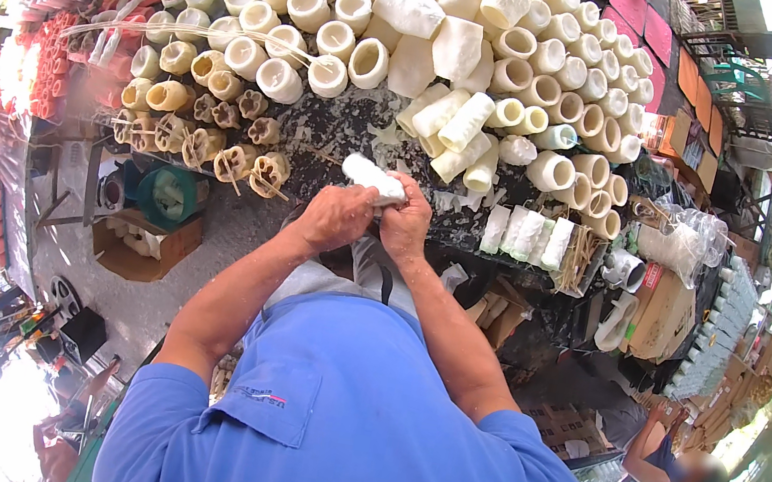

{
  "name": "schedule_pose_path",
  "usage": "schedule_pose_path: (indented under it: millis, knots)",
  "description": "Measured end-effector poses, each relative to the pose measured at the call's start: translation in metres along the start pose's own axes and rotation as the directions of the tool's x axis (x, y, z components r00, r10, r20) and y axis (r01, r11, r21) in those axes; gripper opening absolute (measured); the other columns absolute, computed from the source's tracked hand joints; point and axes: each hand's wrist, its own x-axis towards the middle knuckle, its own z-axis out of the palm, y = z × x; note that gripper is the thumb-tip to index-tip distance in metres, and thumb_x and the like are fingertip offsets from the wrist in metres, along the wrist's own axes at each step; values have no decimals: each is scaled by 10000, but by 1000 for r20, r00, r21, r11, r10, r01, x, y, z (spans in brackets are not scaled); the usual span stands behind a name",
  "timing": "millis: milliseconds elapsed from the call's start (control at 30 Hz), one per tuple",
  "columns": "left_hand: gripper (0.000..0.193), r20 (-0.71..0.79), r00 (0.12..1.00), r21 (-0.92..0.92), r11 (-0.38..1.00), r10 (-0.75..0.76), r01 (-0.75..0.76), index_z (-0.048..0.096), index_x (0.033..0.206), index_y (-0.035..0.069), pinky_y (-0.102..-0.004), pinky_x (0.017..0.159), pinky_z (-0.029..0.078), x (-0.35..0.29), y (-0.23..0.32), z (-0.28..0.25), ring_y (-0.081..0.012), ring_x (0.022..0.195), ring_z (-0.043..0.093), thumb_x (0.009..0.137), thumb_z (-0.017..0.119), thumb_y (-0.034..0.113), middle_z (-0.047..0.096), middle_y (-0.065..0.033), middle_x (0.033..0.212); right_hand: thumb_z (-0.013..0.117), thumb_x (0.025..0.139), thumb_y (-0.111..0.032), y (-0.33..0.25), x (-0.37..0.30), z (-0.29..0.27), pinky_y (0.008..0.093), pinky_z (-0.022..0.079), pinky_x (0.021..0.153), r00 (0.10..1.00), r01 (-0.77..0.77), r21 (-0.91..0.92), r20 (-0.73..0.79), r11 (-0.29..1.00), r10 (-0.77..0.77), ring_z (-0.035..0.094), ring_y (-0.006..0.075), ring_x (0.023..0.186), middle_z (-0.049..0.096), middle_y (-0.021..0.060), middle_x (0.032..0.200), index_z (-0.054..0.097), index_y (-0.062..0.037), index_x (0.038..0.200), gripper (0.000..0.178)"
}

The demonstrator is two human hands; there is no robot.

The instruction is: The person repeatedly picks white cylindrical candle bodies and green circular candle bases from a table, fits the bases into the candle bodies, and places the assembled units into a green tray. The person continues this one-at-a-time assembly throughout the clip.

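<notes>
Both my hands are closed round a short white candle [366,174] with a rough surface, held in front of me at the near edge of the dark worktable [323,130]. My left hand [337,216] grips its near side, and my right hand [405,220] wraps its right end, touching the left. The fingers hide that end. Beyond it stand many cream hollow wax cups [279,80], some with strings across them. To the right lies a small pile of white candles [468,121]. A row of similar white candles [527,234] is lined up along the table's near edge.
Brownish wax cups with sticks [233,164] sit at the table's near left edge. Below them, a cardboard box [145,253] and a green tub [168,195] hold pale pieces. Pink candles [48,66] crowd the far left. Another person [654,460] is at the lower right.
</notes>
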Motion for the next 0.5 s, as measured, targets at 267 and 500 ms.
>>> schedule_pose_path:
  millis: [267, 500]
  knots:
    - [545, 323, 677, -783, 215, -661, 583, 573, 1216, 53, -379, 679, 553, -8, -4, 7, -207, 753, 674, 945, 745, 493, 692, -109, 922, 703, 798, 71, 10, 12, -4, 302, 559, 889, 998, 50, 147, -33, 988, -46, 685, 129, 975, 759, 68, 1077, 672, -54, 1145, 370]
    - [339, 472, 609, -864, -197, -637, 464, 578, 1230, -26, -419, 709, 609, 42, -55, 42, -267, 863, 721, 978, 729, 143, 683, -120, 1058, 727, 869, 57, -8, -1, -17, 281, 537, 940, 956, 78, -29, 287, 997, -66, 677, 135, 1040, 743, 75, 1122, 649, -49, 1194, 351]
